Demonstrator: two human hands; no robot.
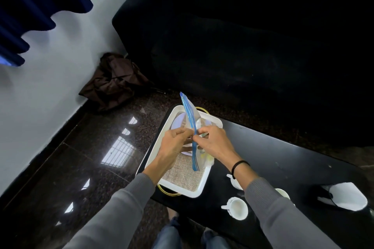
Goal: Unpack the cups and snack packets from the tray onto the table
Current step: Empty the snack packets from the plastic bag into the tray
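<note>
1. Head view: both hands meet over the white tray (204, 187) at the left end of the black table (283, 153).
2. Left hand (175, 143) and right hand (215, 142) each pinch the blue zip strip of a clear zip-lock bag (191, 125), fingers narrowed on it from either side. My guess is they are parting the seal.
3. Key relation: the bag stands on edge between the two hands, its long axis running away from me, near end low over the tray, far end raised past the tray's far rim. Both hands sit equally close; neither leads.
4. Bag contents: something pale with a yellowish patch shows low on the right side. I take it for snack packets, but cannot tell for sure.
5. Tray contents: a woven mat (182, 176) lines the floor, and a round white plate (179, 123) lies at the far end under the bag. No cups visible in it.
6. Three white cups, as far as I can count, already stand on the table right of the tray; the clearest is the near cup (237, 208), the others partly behind the right sleeve.
7. Judgement: cups done, packets remaining.
</note>
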